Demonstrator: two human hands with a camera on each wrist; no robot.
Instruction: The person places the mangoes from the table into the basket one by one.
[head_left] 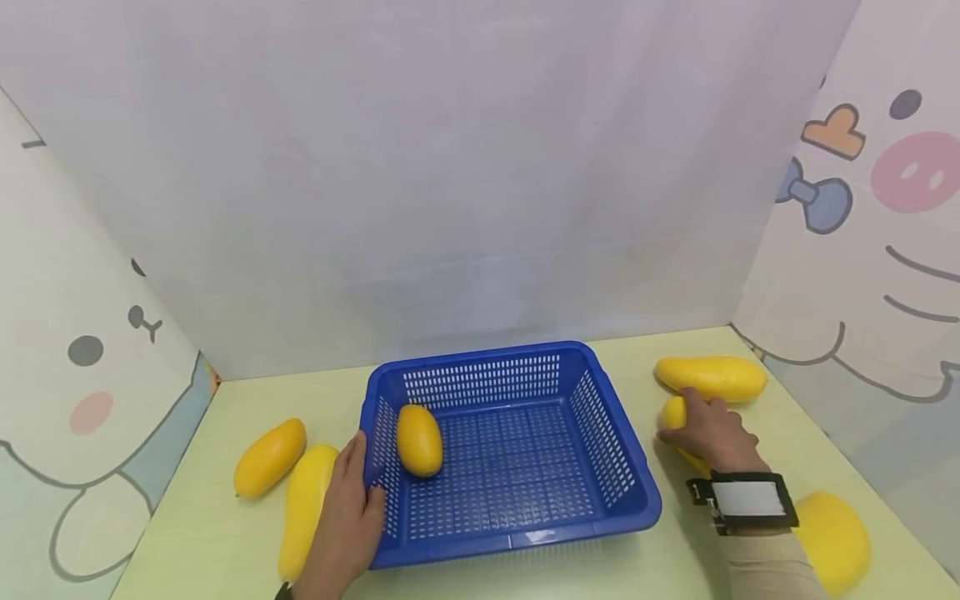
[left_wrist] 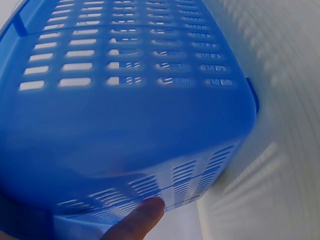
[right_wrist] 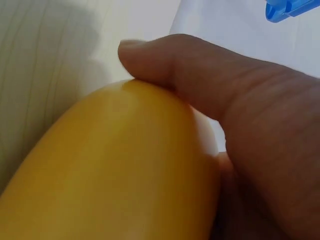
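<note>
My right hand [head_left: 712,433] is around a smooth yellow mango [right_wrist: 120,165] on the table, right of the basket. In the right wrist view the thumb lies on the rounded end of this fruit, while the palm hides much of its side. My left hand [head_left: 347,512] holds the left rim of a blue plastic basket [head_left: 517,537], its thumb at the rim and fingers along the outer wall. One fingertip [left_wrist: 152,204] shows against the slotted wall in the left wrist view. Inside the basket, near its left wall, lies an orange-yellow mango [head_left: 419,442].
A long yellow fruit [head_left: 716,377] lies just behind my right hand. Another rounded yellow fruit [head_left: 832,542] is partly covered by my right forearm. To the left are an orange-yellow mango [head_left: 270,458] and a long yellow fruit [head_left: 306,508]. Cloth walls enclose the table [head_left: 187,533].
</note>
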